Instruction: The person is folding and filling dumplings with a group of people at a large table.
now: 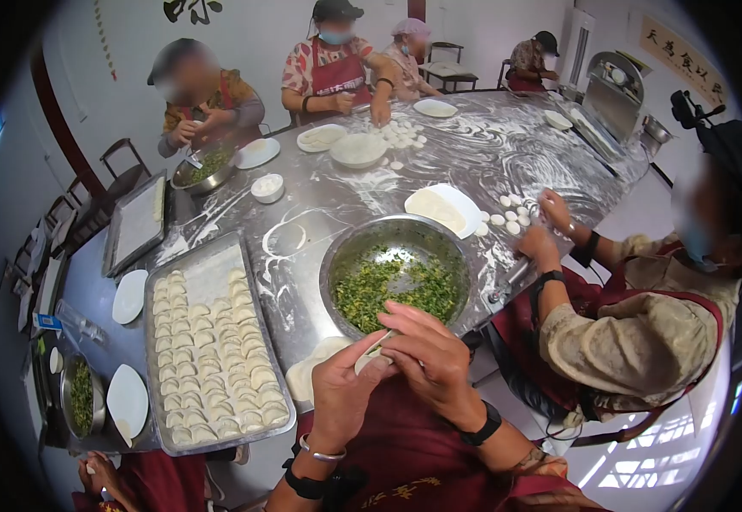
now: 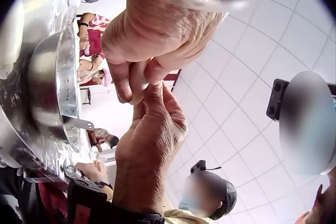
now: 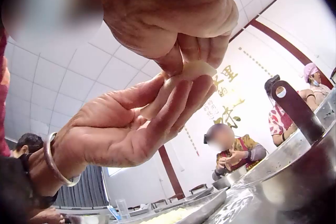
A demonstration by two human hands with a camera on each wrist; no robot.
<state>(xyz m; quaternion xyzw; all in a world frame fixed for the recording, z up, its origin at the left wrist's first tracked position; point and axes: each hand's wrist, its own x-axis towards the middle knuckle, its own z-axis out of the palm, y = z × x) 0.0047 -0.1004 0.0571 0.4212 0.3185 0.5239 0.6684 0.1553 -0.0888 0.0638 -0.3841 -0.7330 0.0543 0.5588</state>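
Over the near rim of a steel bowl [image 1: 333,260] of chopped green filling [image 1: 358,294], both hands hold a pale dumpling [image 3: 195,70] between them. My left hand [image 1: 341,392], with a silver bangle at the wrist, supports it from below with thumb and fingers along its sides. My right hand [image 1: 430,358] pinches the edge of the wrapper from above, fingertips close against the left ones. Much of the dumpling is hidden by fingers in the head view. Flat dough wrappers [image 1: 302,380] lie at the table edge beside the left hand.
A metal tray [image 1: 156,341] filled with rows of dumplings stands to the left. White plates [image 1: 128,401] lie beyond it. A plate with wrappers [image 1: 443,209] and several dough pieces [image 1: 507,213] sit past the bowl. A person [image 1: 635,307] works close on the right.
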